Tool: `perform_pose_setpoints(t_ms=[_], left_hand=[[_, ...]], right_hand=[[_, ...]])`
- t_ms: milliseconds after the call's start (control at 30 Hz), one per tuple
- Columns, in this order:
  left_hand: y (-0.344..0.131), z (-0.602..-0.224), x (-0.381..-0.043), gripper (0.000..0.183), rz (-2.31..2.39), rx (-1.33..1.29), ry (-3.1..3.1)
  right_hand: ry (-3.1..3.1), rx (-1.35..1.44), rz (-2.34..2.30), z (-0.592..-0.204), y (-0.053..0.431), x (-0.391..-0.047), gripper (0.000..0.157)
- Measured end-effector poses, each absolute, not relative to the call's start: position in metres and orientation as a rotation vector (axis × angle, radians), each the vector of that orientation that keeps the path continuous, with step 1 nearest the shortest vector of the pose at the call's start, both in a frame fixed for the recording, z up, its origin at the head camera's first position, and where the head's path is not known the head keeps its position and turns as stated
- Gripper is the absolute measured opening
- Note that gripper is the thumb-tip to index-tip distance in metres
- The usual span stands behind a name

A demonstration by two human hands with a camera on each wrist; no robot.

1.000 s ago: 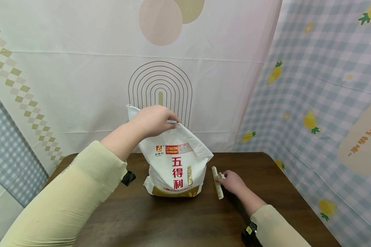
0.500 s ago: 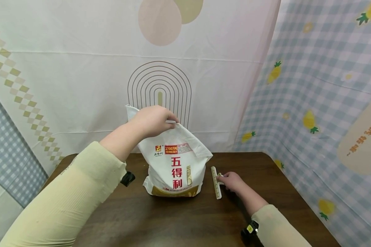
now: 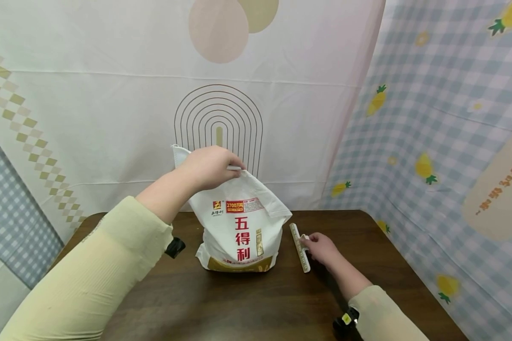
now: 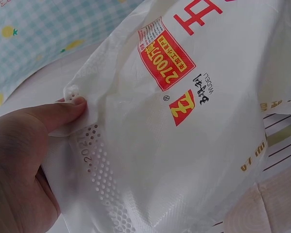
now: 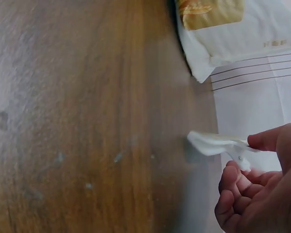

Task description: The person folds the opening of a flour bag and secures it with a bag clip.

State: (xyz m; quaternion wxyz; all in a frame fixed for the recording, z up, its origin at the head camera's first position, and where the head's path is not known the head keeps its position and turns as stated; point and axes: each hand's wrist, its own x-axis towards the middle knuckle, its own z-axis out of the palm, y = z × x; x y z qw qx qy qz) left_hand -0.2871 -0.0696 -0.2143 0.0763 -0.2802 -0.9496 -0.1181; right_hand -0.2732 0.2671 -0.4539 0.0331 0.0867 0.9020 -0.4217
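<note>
A white flour bag point(image 3: 249, 227) with red lettering stands upright on the table, its top folded over. My left hand point(image 3: 213, 166) pinches the folded top edge; in the left wrist view the thumb of the left hand point(image 4: 19, 155) presses on the fold beside a band of small holes. To the right of the bag, my right hand point(image 3: 322, 248) pinches the handle of a long white bag clip point(image 3: 300, 248) between thumb and fingers. In the right wrist view the clip point(image 5: 211, 144) juts out past the fingertips, with the lower fingers curled beneath.
The dark brown wooden table point(image 3: 222, 308) extends in front of and around the bag. A white printed cloth point(image 3: 111, 118) hangs behind it, and a blue checked cloth point(image 3: 443, 142) hangs along the right side.
The bag clip in my right hand has turned slightly, its far end swinging up and its near end to the right. My left hand keeps its hold on the bag's top.
</note>
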Motion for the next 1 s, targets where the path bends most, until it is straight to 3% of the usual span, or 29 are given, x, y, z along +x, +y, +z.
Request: perform_pose_setpoints(t_ms=[433,1000], left_hand=[[-0.071,-0.216,-0.289,0.022,-0.364,-0.829,-2.831],[-0.070,-0.217,-0.287,0.023,-0.350,-0.839,-2.826]], right_hand=[[2.867,0.257,-1.229,-0.436,0.269,-0.272,0.042],[3.041,0.171,-1.365,-0.417,0.262,-0.269,0.037]])
